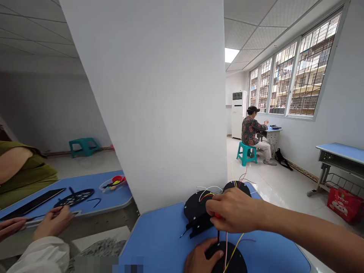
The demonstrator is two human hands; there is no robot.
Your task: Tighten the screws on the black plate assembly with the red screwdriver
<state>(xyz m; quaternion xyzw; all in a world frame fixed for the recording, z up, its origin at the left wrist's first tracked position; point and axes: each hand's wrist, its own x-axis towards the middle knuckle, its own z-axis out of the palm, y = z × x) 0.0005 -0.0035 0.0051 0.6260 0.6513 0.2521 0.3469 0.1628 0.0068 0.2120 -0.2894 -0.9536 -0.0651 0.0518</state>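
Observation:
My right hand point(234, 210) is closed around the red handle of a screwdriver point(218, 237), whose dark shaft points straight down. Its tip meets a screw near the top edge of a round black disc point(233, 261). My left hand point(200, 258) grips that disc from the left, thumb over its face. Yellow, white and dark red wires point(235, 246) run up from the disc. Behind my right hand lies a second black round part point(196, 206) with screws, wires and a black bracket. A third black disc point(236, 185) is partly hidden by my wrist.
A white pillar point(159, 113) rises behind my blue table point(159, 235). At left, a co-worker's hands point(54, 220) handle a dark strip at another blue table point(113, 204). A person point(250, 129) sits on a green stool by the windows. A red bag point(344, 204) stands at right.

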